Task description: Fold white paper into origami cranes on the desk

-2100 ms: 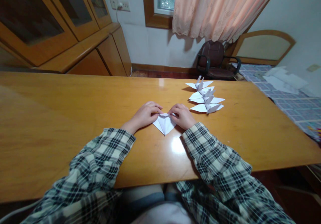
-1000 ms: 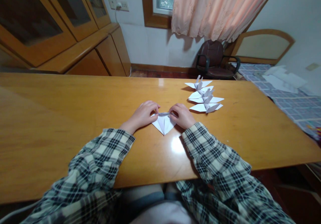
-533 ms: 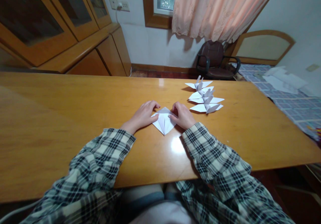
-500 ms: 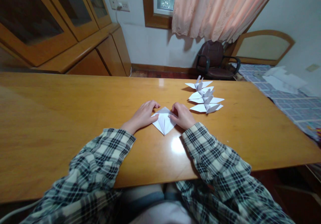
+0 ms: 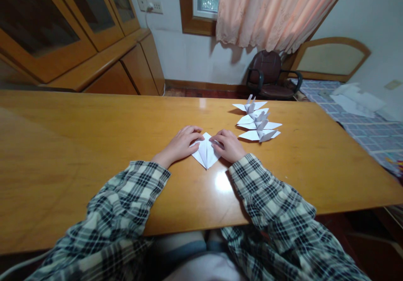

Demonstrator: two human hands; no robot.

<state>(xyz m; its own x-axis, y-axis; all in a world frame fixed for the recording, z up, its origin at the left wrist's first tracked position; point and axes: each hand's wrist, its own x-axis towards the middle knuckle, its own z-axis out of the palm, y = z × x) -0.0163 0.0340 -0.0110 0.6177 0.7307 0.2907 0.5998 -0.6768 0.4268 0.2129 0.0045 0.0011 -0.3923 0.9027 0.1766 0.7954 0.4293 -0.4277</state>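
A folded white sheet of origami paper (image 5: 206, 157) lies on the table in a diamond shape, with a crease down its middle and one corner towards me. At its left corner is my left hand (image 5: 181, 142), thumb and fingers curled onto the paper. My right hand (image 5: 229, 145) grips the right corner the same way, its fingertips on the upper right edge. The fingers cover both side corners. Beyond my right hand stand several folded paper cranes (image 5: 260, 133) in a row, wings spread.
The wooden table (image 5: 94, 138) spans the view, with its front edge close to my body. Behind it are a dark office chair (image 5: 267, 73) and a glass-door cabinet (image 5: 103, 58). To the right is a bed with a checked cover (image 5: 355, 121) and white sheets on it.
The top flap of the folded paper was turned down and greyish; now the top corner lies flat and white. My fingers have moved inward onto its upper edges.
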